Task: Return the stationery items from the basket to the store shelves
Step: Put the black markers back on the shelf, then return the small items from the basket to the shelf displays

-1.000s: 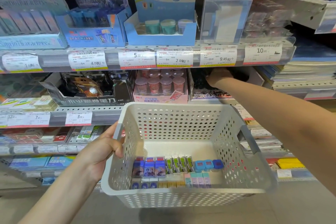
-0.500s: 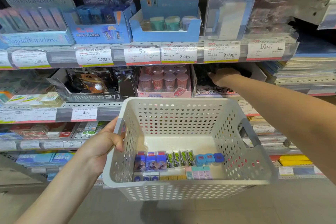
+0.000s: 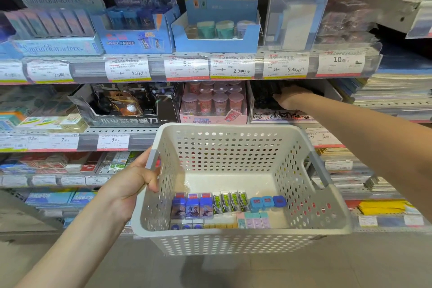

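Observation:
My left hand point(image 3: 131, 180) grips the grey handle on the left rim of a white perforated basket point(image 3: 311, 213) held in front of the shelves. On the basket floor lie blue sharpeners point(image 3: 192, 206), green-and-black erasers point(image 3: 230, 201), small blue round items point(image 3: 267, 202) and pastel erasers point(image 3: 253, 219). My right hand point(image 3: 291, 99) reaches over the basket into a display box of dark items point(image 3: 264, 98) on the second shelf. Its fingers are among the dark items, and whether they hold one is hidden.
Left of that box stand a pink box of sharpeners point(image 3: 214, 105) and a black display box point(image 3: 126, 105). The upper shelf, with its strip of price labels point(image 3: 231, 68), overhangs my right hand. Notebooks point(image 3: 395, 91) are stacked at the right.
The basket has risen slightly in view. My right hand has stayed in the dark display box, shifting only a little. My left hand keeps its grip on the handle.

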The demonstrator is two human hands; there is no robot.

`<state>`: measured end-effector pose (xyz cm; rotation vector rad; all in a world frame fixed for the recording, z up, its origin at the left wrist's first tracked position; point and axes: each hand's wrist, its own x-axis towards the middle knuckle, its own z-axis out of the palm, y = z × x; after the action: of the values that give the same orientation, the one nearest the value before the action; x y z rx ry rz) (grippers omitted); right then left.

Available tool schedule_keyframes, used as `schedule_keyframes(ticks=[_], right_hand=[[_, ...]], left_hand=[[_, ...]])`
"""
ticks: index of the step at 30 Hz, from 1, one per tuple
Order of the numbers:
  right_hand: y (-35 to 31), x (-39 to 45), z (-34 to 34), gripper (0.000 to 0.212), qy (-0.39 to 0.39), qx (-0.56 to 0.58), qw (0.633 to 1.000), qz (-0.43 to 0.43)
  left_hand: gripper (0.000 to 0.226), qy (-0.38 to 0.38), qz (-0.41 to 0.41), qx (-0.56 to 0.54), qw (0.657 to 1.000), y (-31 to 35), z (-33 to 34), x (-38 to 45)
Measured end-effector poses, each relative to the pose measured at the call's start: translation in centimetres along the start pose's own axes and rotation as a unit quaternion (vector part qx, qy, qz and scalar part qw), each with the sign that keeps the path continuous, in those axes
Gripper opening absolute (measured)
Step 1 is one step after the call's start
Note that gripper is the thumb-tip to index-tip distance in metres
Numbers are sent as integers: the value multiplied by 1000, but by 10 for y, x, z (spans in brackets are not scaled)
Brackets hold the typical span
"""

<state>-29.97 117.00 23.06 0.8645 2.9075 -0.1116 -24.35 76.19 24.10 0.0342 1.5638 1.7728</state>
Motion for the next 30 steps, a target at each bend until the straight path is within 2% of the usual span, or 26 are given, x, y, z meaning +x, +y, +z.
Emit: schedule_keyframes(ticks=[5,11,15,20,25,30], right_hand=[[0,-8,0,60,60,46,997,-5],[-2,-46,-4,47,162,115,979,-49],[-6,-82,-9,45,134,163,972,-100],[-7,-125,-18,40,92,206,961,-163],[3,-149,-14,54,43,213,960,-176],[6,-155,-5,60,7,241,954,-177]], left_hand=[[82,14,-2,-9,1000,-2,0,-2],[81,22,3,-22,1000,-2,2,-4],[76,36,7,-18,999,-1,3,-8],[87,61,13,-13,998,-2,3,-12],[82,66,20,-23,997,-2,4,-19],[88,60,16,-31,998,-5,1,-24]])
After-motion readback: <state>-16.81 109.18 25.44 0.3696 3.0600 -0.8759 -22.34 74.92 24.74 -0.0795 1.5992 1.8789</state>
